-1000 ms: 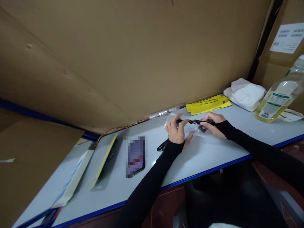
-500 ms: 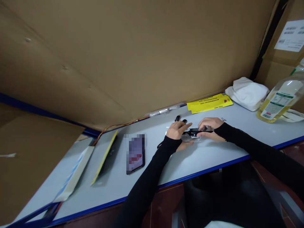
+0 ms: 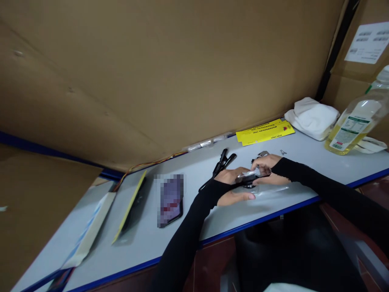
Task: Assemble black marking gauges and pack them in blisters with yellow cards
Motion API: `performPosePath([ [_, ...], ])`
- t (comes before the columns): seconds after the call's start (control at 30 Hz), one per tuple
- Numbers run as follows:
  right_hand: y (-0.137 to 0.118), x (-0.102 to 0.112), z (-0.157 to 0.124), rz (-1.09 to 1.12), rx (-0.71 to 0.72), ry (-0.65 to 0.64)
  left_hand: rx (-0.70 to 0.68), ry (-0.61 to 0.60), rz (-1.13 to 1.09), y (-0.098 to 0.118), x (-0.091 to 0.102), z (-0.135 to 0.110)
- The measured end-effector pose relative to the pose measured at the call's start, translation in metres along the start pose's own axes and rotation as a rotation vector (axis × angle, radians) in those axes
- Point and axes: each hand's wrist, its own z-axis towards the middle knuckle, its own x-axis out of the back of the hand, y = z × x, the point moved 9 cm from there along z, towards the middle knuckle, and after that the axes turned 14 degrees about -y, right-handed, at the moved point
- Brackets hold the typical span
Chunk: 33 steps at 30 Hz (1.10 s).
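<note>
Low over the table, a black spokeshave (image 3: 249,185) lies between my two hands, with clear, shiny plastic (image 3: 273,190) around and below it. My left hand (image 3: 232,186) is closed about its left end, thumb stretched out on the near side. At the other end, my right hand (image 3: 267,168) grips it with bent fingers. The fingers and the glare hide much of the tool. Just beyond my right fingers are small metal parts (image 3: 263,154). Black handled tools (image 3: 223,160) lie crossed beyond my left hand. A tiny metal screw (image 3: 283,152) sits behind my right wrist.
Yellow printed cards (image 3: 264,133) lie along the cardboard wall. On the right stand a white cloth bundle (image 3: 314,117) and a bottle of yellow liquid (image 3: 349,125). Leftward are a phone (image 3: 170,200), a yellow-edged card pack (image 3: 130,207) and a long white box (image 3: 91,227).
My left hand has turned and come nearer the table's front edge, uncovering the crossed black tools. The spokeshave and plastic have tilted and shifted toward me; metal parts now show behind my right hand.
</note>
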Motion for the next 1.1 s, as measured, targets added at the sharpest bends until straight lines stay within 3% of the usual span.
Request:
performPosePath([
  [0.2,-0.014,-0.018,0.001,0.173,0.072,-0.225,0.153,-0.467,-0.443,0.001,-0.043,-0.011],
  [0.3,0.003,-0.002,0.005,0.379,-0.017,-0.135,0.224,-0.590,-0.722,0.003,-0.062,-0.012],
  [0.4,0.044,0.040,0.009,0.496,-0.152,0.166,0.255,-0.457,-0.829,-0.005,-0.057,-0.002],
  [0.43,0.060,0.056,0.010,0.446,-0.205,0.274,0.258,-0.354,-0.854,-0.011,-0.050,0.002],
  [0.5,0.081,0.093,0.008,0.127,-0.314,0.476,0.261,-0.141,-0.907,-0.026,-0.038,0.008],
  [0.57,0.088,0.112,0.022,-0.306,-0.364,0.437,0.269,0.023,-0.959,-0.042,-0.030,0.011],
  [0.7,0.117,0.121,0.049,-0.438,-0.370,0.257,0.334,0.208,-1.028,-0.065,-0.020,0.013],
  [0.83,0.140,0.124,0.058,-0.559,-0.385,0.117,0.360,0.353,-1.097,-0.073,-0.008,0.009],
  [0.97,0.153,0.140,0.050,-0.519,-0.428,0.188,0.328,0.378,-1.146,-0.071,-0.008,0.008],
  [1.1,0.137,0.152,0.042,-0.461,-0.400,0.351,0.301,0.345,-1.174,-0.070,-0.016,0.010],
])
